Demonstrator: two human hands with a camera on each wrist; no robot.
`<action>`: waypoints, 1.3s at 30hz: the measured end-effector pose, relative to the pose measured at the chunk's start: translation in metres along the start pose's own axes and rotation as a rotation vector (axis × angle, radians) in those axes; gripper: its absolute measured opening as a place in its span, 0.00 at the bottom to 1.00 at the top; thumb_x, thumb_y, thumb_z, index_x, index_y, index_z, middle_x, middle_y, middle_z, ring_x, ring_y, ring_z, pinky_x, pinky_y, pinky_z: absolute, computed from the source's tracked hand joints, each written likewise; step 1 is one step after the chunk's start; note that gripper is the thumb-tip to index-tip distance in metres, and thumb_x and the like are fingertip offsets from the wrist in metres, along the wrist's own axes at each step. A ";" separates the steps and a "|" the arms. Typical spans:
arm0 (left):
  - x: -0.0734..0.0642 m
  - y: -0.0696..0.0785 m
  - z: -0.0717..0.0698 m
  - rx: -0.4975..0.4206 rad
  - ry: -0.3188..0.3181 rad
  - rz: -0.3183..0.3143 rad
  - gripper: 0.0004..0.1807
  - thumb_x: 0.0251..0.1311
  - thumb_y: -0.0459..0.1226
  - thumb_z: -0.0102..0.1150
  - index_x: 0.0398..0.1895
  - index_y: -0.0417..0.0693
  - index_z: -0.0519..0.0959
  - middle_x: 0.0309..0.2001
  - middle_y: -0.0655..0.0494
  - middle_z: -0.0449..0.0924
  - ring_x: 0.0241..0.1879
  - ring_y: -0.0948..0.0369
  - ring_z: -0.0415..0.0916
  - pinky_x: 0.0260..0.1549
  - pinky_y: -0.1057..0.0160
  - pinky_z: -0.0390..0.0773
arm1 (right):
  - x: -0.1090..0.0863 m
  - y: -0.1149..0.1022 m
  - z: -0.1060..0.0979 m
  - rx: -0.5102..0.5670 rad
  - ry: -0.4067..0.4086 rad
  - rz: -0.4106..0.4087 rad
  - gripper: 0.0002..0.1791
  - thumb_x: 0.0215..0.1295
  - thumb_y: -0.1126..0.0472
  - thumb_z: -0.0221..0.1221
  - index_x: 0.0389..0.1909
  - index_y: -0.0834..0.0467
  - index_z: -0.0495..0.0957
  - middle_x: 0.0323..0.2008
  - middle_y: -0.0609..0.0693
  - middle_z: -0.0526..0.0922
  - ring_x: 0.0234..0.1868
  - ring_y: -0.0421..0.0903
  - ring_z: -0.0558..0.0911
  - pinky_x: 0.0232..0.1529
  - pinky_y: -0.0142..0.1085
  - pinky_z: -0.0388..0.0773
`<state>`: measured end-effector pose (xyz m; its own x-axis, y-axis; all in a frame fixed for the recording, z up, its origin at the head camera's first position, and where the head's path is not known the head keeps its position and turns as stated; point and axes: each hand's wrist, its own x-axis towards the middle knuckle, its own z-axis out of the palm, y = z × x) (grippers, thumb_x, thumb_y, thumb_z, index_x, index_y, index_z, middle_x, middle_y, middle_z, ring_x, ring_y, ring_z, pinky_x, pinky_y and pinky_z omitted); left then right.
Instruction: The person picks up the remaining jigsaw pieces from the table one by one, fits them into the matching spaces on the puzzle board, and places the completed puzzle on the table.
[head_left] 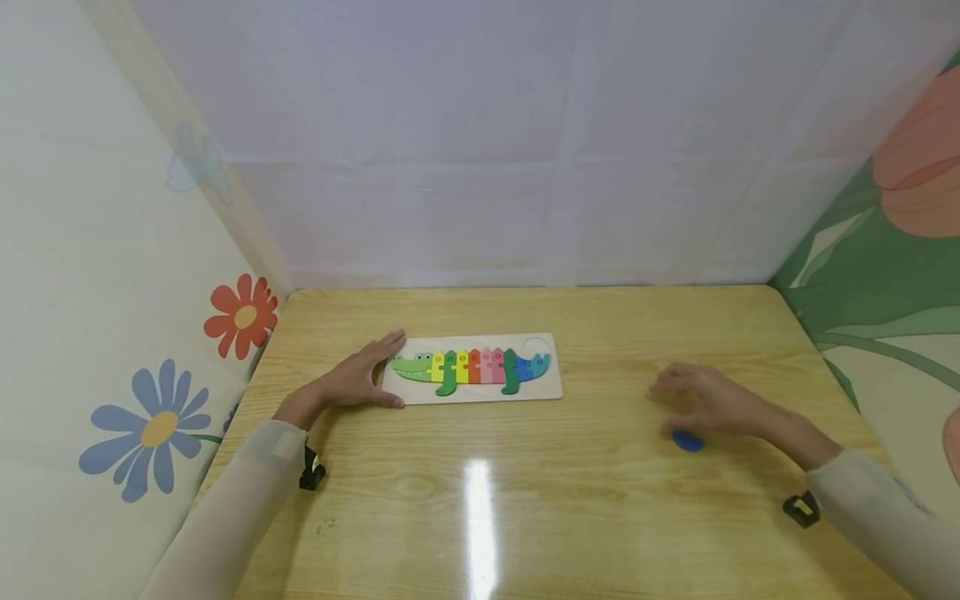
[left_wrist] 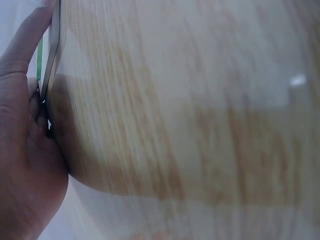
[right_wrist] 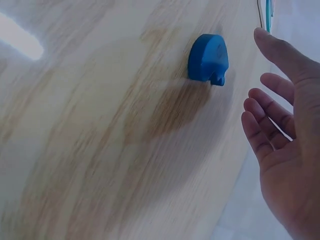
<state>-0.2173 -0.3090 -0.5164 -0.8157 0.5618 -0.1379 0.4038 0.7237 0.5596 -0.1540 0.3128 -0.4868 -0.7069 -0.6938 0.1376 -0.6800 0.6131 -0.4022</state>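
A pale wooden crocodile puzzle board [head_left: 480,400] lies near the middle of the table, its row of coloured pieces running from a light green head [head_left: 412,367] to a blue tail piece [head_left: 536,365]. My left hand [head_left: 356,375] spans the board's left end, holding it between thumb and fingers at the two corners. On the right, my right hand [head_left: 705,400] hovers over the table with loosely bent fingers and nothing in them. A loose blue puzzle piece [right_wrist: 207,59], rounded with a small knob, lies on the table just by the right hand's thumb; the hand partly covers it in the head view.
A curved outline [head_left: 536,343] shows at the board's upper right corner. The wooden table [head_left: 585,500] meets a pale cloth backdrop [head_left: 450,208] behind, with flower-printed cloths [head_left: 45,292] at the sides. A bright light reflection [head_left: 480,525] lies on the tabletop.
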 end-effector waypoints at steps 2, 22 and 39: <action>0.000 0.000 0.000 -0.005 -0.002 -0.002 0.67 0.54 0.56 0.80 0.87 0.42 0.47 0.87 0.46 0.39 0.85 0.43 0.36 0.82 0.37 0.39 | -0.003 0.001 0.000 0.005 -0.004 0.002 0.29 0.52 0.53 0.82 0.52 0.63 0.87 0.48 0.51 0.85 0.44 0.47 0.84 0.42 0.42 0.86; 0.001 -0.002 -0.001 -0.014 -0.018 -0.005 0.67 0.54 0.55 0.80 0.87 0.41 0.46 0.87 0.45 0.37 0.86 0.44 0.35 0.82 0.38 0.37 | -0.028 0.003 -0.004 0.018 -0.086 0.066 0.31 0.48 0.51 0.84 0.54 0.55 0.87 0.51 0.46 0.85 0.50 0.47 0.85 0.50 0.46 0.86; 0.002 -0.003 -0.001 -0.017 -0.016 0.001 0.67 0.55 0.54 0.80 0.86 0.41 0.46 0.87 0.45 0.37 0.86 0.44 0.35 0.82 0.38 0.38 | -0.031 0.007 -0.001 0.090 -0.095 0.010 0.28 0.47 0.58 0.84 0.52 0.58 0.88 0.49 0.48 0.85 0.46 0.42 0.83 0.46 0.38 0.86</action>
<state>-0.2205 -0.3108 -0.5175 -0.8087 0.5687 -0.1505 0.3972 0.7166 0.5733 -0.1365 0.3392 -0.4932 -0.6893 -0.7229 0.0483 -0.6495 0.5869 -0.4834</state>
